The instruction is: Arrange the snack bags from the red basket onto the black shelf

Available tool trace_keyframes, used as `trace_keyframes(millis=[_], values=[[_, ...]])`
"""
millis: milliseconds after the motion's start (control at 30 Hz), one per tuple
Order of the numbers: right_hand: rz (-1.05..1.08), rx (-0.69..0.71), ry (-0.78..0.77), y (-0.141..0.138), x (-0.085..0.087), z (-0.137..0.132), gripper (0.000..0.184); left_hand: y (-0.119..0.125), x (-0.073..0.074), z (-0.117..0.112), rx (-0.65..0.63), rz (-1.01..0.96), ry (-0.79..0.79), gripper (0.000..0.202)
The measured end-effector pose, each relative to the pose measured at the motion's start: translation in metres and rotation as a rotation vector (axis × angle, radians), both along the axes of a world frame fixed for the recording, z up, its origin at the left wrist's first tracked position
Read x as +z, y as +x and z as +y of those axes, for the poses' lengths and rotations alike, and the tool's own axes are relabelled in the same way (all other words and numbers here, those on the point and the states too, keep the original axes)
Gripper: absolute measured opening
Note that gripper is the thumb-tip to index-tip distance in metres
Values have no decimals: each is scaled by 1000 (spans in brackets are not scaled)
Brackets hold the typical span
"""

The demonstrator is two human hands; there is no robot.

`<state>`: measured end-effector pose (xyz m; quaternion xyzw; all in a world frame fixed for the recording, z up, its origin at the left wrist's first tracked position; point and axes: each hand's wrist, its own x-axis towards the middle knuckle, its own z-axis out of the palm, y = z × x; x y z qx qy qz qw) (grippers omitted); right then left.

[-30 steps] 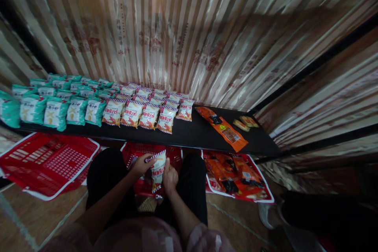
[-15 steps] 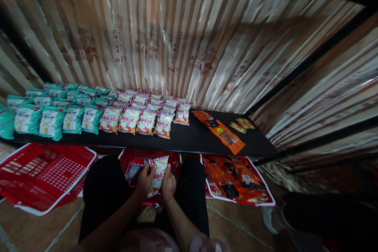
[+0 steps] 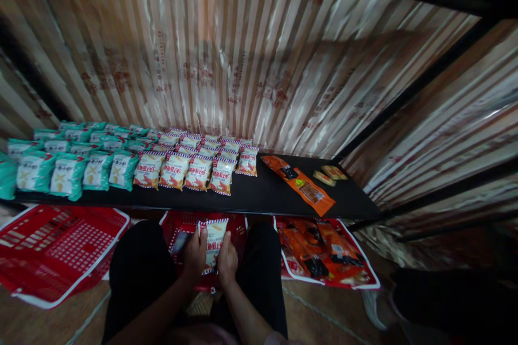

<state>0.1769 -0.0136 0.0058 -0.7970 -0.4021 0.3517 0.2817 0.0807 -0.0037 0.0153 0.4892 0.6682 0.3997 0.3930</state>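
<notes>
A white snack packet with red print and a striped edge (image 3: pixel 214 237) is held upright over a red basket (image 3: pixel 238 226) between my knees. My left hand (image 3: pixel 195 256) grips its left side and my right hand (image 3: pixel 227 261) grips its right side, both closed on it. Just beyond, on a low black shelf (image 3: pixel 267 194), lie rows of the same red-and-white packets (image 3: pixel 190 164).
Teal snack packets (image 3: pixel 68 164) fill the shelf's left part. A long orange packet (image 3: pixel 301 188) and small yellow packets (image 3: pixel 329 174) lie at its right. A red basket (image 3: pixel 56 245) sits on the floor at left; another with orange packets (image 3: pixel 324 250) at right. A striped curtain hangs behind.
The packet has gone from tilted to upright and facing me. My left hand slid from its top corner down onto its left side. The view tipped slightly upward.
</notes>
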Motion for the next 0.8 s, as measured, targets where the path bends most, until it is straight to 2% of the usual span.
trace_keyframes(millis=[167,367,633,800], values=[[19,58,137,4,0,0,77,-1,1,7,-5,23,12,48],[-11,51,295,10,1,1,71,1,9,16,-38,53,8,51],[-41,44,214,23,15,11,75,13,-12,24,-82,64,97,46],[-74,25,176,33,26,16,74,19,-13,19,-133,61,111,42]])
